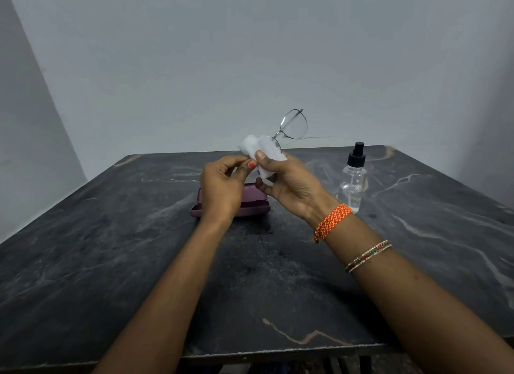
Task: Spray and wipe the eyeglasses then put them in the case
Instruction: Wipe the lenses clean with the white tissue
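While both hands work above it, the scene reads as follows, largest item first.

Table (111,262): dark marbled top; a hard landing for anything dropped from the height of the hands.

Right hand (289,184): thumb and fingers pinch the cloth around the lower lens; too firm a squeeze could bend the thin rim.

Left hand (222,187): fingertips pressed together at the cloth's near edge; whether they also grip the frame cannot be told, since the cloth hides it.

Case (250,206): purple, lying on the table just behind the left hand, apparently shut; it would need opening, and a hasty one-handed attempt risks the hold on the glasses.

Spray bottle (352,178): upright, near the right wrist; a sweep of the forearm could topple it.

Cloth (264,153): white, folded over one lens; trapped grit could scratch it.

Eyeglasses (292,126): held aloft, upper lens bare, one temple jutting right; likely to twist or slip.
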